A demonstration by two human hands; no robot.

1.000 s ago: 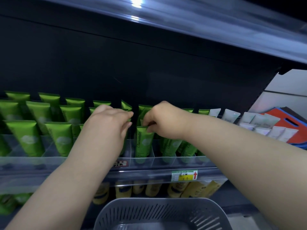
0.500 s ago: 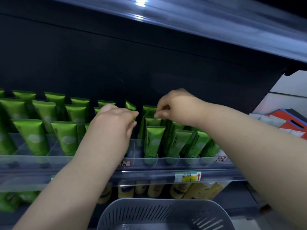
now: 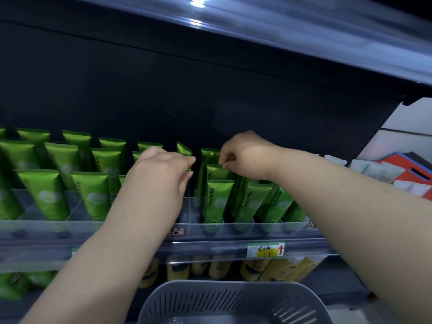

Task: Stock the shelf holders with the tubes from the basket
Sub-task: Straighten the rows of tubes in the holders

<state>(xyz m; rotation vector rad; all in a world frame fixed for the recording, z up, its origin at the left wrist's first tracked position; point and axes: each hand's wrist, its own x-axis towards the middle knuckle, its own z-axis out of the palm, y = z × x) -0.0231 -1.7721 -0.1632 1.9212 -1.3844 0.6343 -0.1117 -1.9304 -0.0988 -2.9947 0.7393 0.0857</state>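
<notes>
Both bare forearms reach up and away to the shelf (image 3: pixel 210 247), converging on the middle of the green rows. The right hand (image 3: pixel 245 157) is the higher and farther one. Its wrist is bent down with the knuckles up, and its fingers (image 3: pixel 228 164) are curled in, thumb and forefinger pinching the flat top edge of a tube (image 3: pixel 216 171). That tube stands upright in a clear holder (image 3: pixel 236 226), second in its column, right behind the front tube (image 3: pixel 216 202) marked Chamomile. More tubes lean in the columns to its right, under the right wrist.

The left hand (image 3: pixel 163 181) is just left of that column, with its back toward the camera. Its fingers (image 3: pixel 184 160) are held together and bent forward, tips close to a tilted tube (image 3: pixel 183 148) at the far end of the next column, and the thumb lies under them. Whether they grip anything cannot be told, since the hand hides what is beneath. The two hands are near each other but apart.

Left of the hand, green tubes (image 3: pixel 46 195) fill the holders in rows. The grey slotted basket (image 3: pixel 210 298) sits near, below the shelf edge, between the forearms. A price tag (image 3: pixel 266 249) is on the shelf front, yellow bottles (image 3: pixel 254 270) stand beneath, and white tubes (image 3: pixel 376 170) lie at the far right.
</notes>
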